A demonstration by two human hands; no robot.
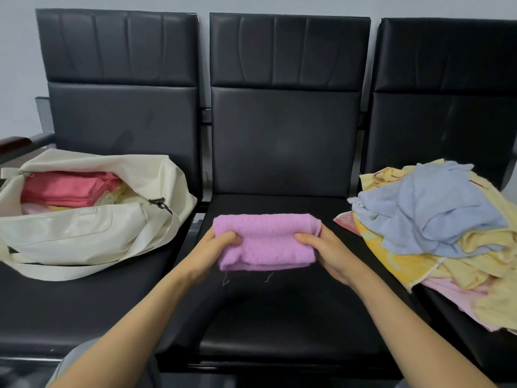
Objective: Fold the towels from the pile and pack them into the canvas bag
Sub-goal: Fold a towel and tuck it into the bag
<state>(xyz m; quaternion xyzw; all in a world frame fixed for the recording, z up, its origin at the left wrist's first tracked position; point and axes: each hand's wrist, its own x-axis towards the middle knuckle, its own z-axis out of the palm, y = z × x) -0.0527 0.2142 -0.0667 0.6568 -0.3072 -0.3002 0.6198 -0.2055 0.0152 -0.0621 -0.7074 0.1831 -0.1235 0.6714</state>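
A folded purple towel [265, 242] is held over the middle seat [279, 317] by the left hand [215, 247] and the right hand [327, 253], one at each end. An open canvas bag [84, 228] holding folded pink towels [67, 189] is seen on the left seat. A loose pile of towels [447, 225] is heaped on the right seat.

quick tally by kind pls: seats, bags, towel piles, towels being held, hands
black seats: 3
canvas bag: 1
towel pile: 1
purple towel, held: 1
hands (left hand, right hand): 2
total: 8
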